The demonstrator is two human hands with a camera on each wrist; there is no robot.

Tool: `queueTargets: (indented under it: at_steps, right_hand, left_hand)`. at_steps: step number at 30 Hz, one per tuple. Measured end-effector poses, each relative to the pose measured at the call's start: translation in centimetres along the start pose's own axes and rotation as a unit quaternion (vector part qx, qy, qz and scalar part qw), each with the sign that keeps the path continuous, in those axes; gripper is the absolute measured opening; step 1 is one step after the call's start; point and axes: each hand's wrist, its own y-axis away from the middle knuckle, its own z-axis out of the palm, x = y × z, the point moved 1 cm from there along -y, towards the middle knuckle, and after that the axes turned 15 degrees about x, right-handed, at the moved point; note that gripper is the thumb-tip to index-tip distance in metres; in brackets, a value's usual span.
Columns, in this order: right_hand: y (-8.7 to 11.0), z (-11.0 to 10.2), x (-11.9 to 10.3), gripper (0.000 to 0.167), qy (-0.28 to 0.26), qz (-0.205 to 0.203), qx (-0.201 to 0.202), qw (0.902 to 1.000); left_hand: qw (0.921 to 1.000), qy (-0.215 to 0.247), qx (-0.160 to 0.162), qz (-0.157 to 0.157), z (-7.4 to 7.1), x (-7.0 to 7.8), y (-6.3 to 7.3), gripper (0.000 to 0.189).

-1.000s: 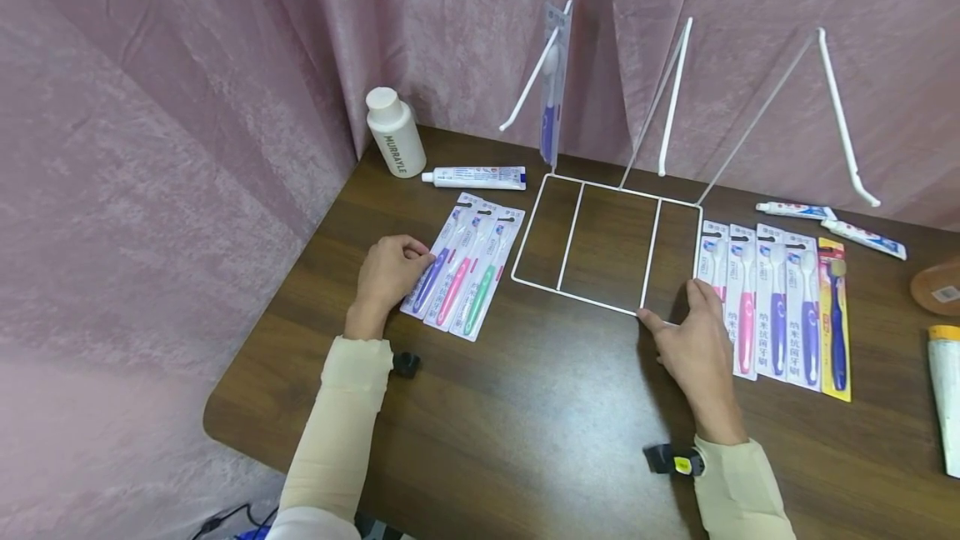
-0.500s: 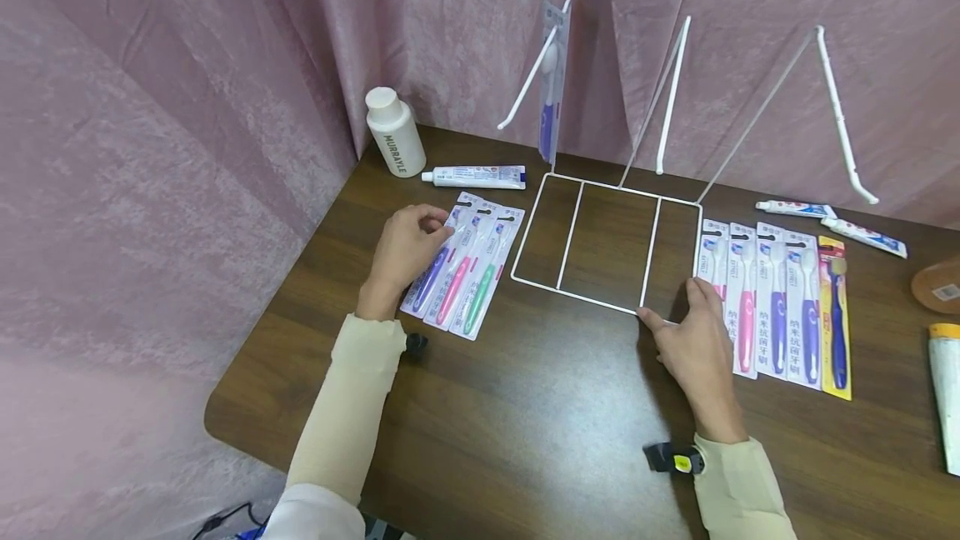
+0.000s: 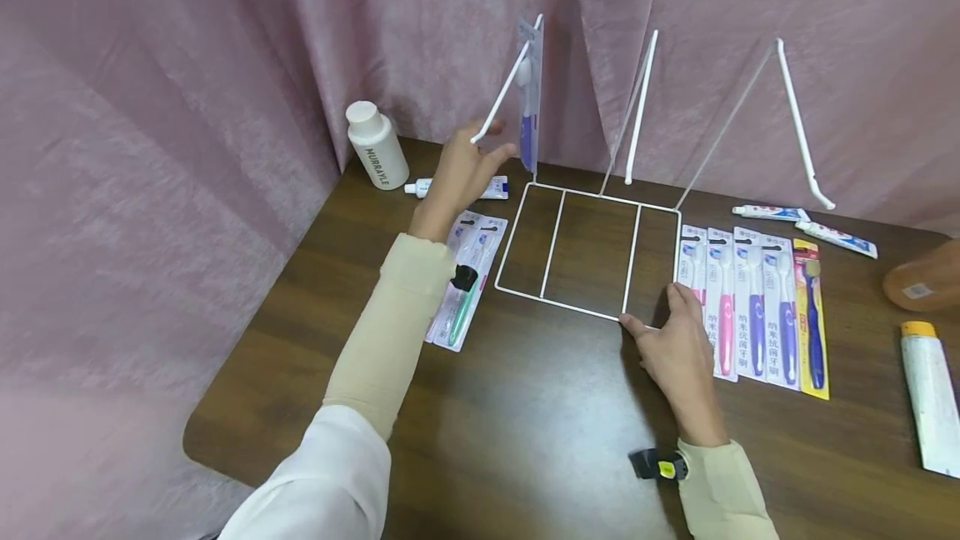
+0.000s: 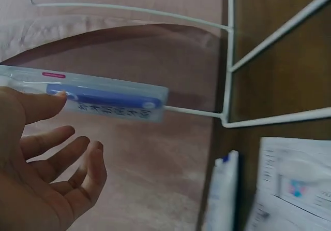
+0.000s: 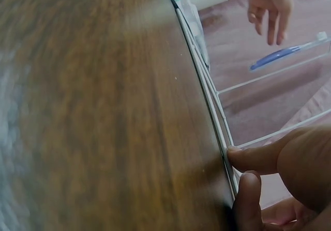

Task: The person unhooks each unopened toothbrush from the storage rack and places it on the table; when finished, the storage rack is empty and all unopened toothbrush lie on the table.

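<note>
A packaged purple toothbrush (image 3: 527, 136) hangs from the left hook of a white wire rack (image 3: 632, 259). Close beside it, my left hand (image 3: 457, 169) is raised with fingers loosely spread. In the left wrist view, the thumb overlaps the packaged toothbrush (image 4: 111, 97); whether it touches is unclear. The hand (image 4: 57, 163) holds nothing. My right hand (image 3: 675, 348) grips the front right corner of the rack's base, and the right wrist view shows thumb and finger at the wire. My left forearm partly hides toothbrush packs (image 3: 480, 252) left of the rack.
Several packaged toothbrushes (image 3: 755, 315) lie right of the rack, ending with a yellow pack (image 3: 813, 323). A toothpaste tube (image 3: 497, 187) and a white bottle (image 3: 377, 148) are behind my left arm. Small tubes (image 3: 836, 238), a brownish bottle (image 3: 922, 277) and an orange-capped tube (image 3: 930, 398) occupy the right.
My left hand has left the flat toothbrush packs and moved up and away to the hanging toothbrush. My right hand stays at the rack's corner. The head view has shifted slightly.
</note>
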Motion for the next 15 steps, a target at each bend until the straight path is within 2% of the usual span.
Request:
queueTargets:
  at_steps: [3, 6, 12, 15]
  right_hand:
    - [0.4, 0.4, -0.3, 0.100, 0.000, -0.006, -0.002, 1.0000]
    - [0.7, 0.6, -0.7, 0.099, 0.000, -0.014, -0.003, 0.9999]
    - [1.2, 0.8, -1.4, 0.098, -0.002, -0.024, -0.009, 0.9997]
    - [1.2, 0.8, -1.7, 0.099, -0.002, -0.024, -0.008, 0.9997]
  left_hand:
    - [0.9997, 0.024, 0.000, 0.004, -0.2, 0.1, -1.2, 0.049]
    - [0.9988, 0.049, 0.003, -0.005, -0.6, -0.2, -1.8, 0.048]
    - [0.9983, 0.057, 0.015, 0.003, -1.1, -0.9, -2.2, 0.039]
    - [0.9971, 0.072, 0.018, -0.013, -1.1, -1.0, -2.2, 0.033]
